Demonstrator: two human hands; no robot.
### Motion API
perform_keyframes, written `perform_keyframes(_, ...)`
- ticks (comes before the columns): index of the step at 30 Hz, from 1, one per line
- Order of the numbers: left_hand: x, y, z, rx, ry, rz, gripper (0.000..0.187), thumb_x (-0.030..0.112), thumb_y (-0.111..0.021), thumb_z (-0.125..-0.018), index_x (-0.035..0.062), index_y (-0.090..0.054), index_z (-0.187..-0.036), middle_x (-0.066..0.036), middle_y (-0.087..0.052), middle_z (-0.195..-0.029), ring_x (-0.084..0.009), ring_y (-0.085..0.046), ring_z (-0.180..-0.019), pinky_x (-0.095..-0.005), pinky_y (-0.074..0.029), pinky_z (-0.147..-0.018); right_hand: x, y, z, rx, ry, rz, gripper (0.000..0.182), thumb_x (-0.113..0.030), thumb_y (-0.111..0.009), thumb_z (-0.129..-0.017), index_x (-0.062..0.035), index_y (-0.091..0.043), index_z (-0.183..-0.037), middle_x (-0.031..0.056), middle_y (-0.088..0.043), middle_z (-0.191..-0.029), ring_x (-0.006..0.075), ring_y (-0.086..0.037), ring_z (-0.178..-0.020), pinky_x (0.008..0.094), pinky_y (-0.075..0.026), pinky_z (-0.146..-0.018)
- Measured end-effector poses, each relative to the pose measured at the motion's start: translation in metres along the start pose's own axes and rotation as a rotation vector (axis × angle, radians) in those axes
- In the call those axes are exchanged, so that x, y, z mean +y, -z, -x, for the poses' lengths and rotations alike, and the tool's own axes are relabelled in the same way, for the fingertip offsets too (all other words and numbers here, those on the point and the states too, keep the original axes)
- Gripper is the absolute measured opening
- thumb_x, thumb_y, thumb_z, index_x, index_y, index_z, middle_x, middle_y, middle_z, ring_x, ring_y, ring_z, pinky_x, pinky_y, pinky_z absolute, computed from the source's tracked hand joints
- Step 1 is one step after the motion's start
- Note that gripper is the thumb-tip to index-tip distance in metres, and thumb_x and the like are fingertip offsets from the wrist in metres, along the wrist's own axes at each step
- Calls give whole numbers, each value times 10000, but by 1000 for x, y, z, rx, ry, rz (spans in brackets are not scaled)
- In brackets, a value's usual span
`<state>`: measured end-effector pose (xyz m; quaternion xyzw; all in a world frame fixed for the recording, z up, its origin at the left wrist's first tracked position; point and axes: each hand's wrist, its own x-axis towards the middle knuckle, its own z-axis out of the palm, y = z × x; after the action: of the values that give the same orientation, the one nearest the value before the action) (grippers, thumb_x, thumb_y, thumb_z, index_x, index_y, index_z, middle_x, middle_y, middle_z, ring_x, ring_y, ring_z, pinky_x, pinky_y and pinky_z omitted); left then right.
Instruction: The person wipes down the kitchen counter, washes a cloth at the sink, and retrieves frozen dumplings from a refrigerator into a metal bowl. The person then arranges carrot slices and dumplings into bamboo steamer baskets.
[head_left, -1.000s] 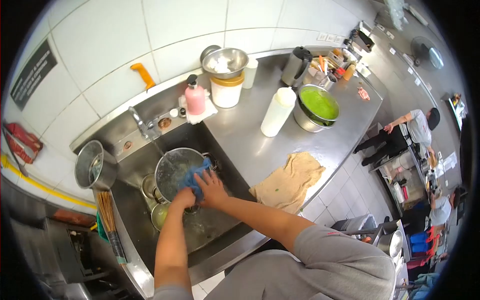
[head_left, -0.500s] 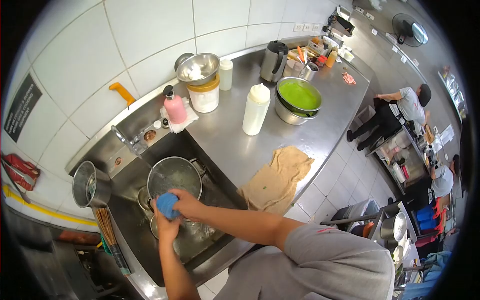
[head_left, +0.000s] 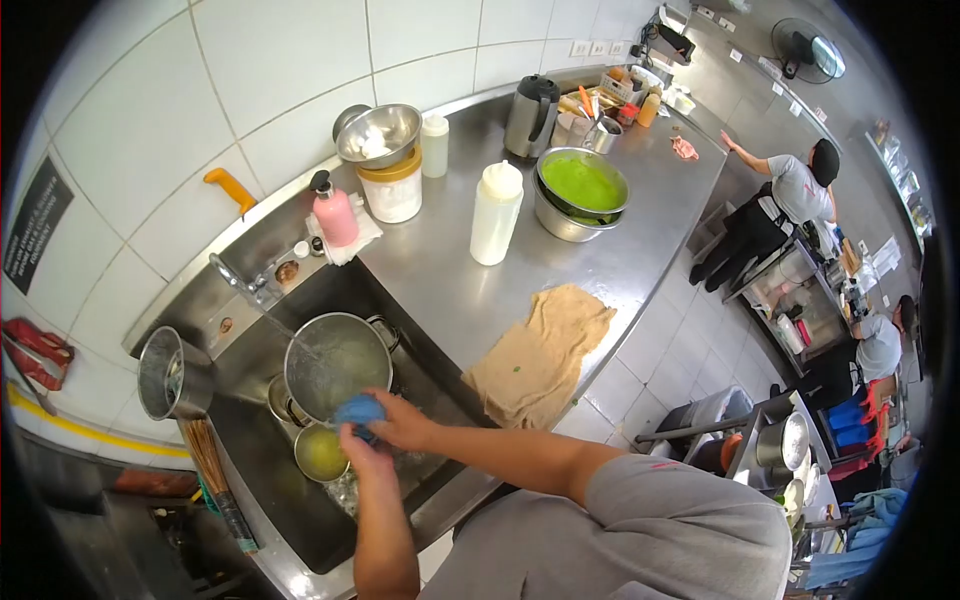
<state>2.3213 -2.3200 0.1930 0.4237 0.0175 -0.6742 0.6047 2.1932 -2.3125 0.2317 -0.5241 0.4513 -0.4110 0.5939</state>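
Note:
Over the sink, my left hand and my right hand are closed together on a blue scrubbing sponge. Just beyond them stands a large metal pot with cloudy water in it. A stream from the faucet runs into this pot. Left of my left hand sits a small pot with yellowish liquid. Another small metal vessel is partly hidden beside the large pot.
A metal container and a stick brush line the sink's left side. On the counter are a tan cloth, a squeeze bottle, a bowl of green liquid and a pink soap pump. Co-workers stand at right.
Both hands and the blue sponge have moved right and toward me, off the large pot's near rim. The small pot with yellowish liquid now shows. A co-worker's arm has stretched out.

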Motion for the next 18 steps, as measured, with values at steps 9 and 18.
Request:
perform_keyframes(9,3,11,42,-266,45,-247,616,228,-724,-977,70,-488,-1524,-140,-663,-1361,-333,-688,-1158,-492,-573,-949,-43,13,32,31,300,1185,985,-382,-802,-901,-126,-278,-1695,239,-186,-1758,468,-161,-1626,684,-209,-1257)
perform_keyframes(18,52,23,57,-525,295,-1359,461,77,-824,-858,89,-619,-1271,-63,-692,-1017,-235,-674,-801,-391,-554,-664,-29,50,6,-435,1140,1291,782,-293,-712,-914,-261,-376,-1620,156,-435,-1626,392,-469,-1477,564,-475,-1107)
